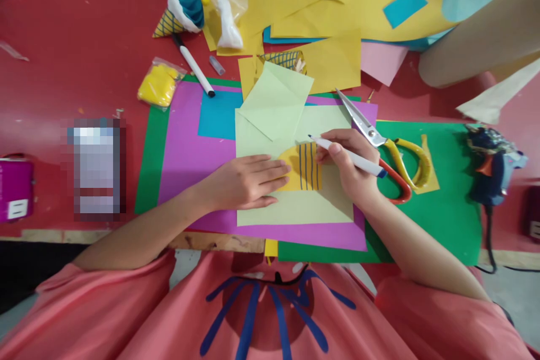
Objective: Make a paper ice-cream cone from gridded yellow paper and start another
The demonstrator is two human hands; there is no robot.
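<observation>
Two hands are doing all the work in the head view, the only one here. The left hand (247, 180) is lying flat, fingers stretched out and open, pinning down a small yellow paper piece (304, 167) by its left edge. The right hand (352, 166) is curled around a white marker (346, 156), its tip sitting at the top of the yellow piece, where several dark vertical stripes are already showing. That yellow piece is resting on a pale green sheet (291, 202), which is lying on purple paper (185, 163) over a green sheet (442, 202) on the red table (76, 45).

Scissors (386, 149) are lying just beside the right hand, blades pointing away, touching or nearly touching the knuckles. A glue gun (491, 166) is sitting further right, and a second marker (193, 64) is lying up near a finished striped cone (179, 11).

What could go wrong, I reckon: the yellow piece is small and only being held on one side, so it could be sliding or lifting under the pen and smearing a stripe crooked. The right wrist bumping the scissors could also jolt the line, and wet ink might be rubbing off on the fingers.
</observation>
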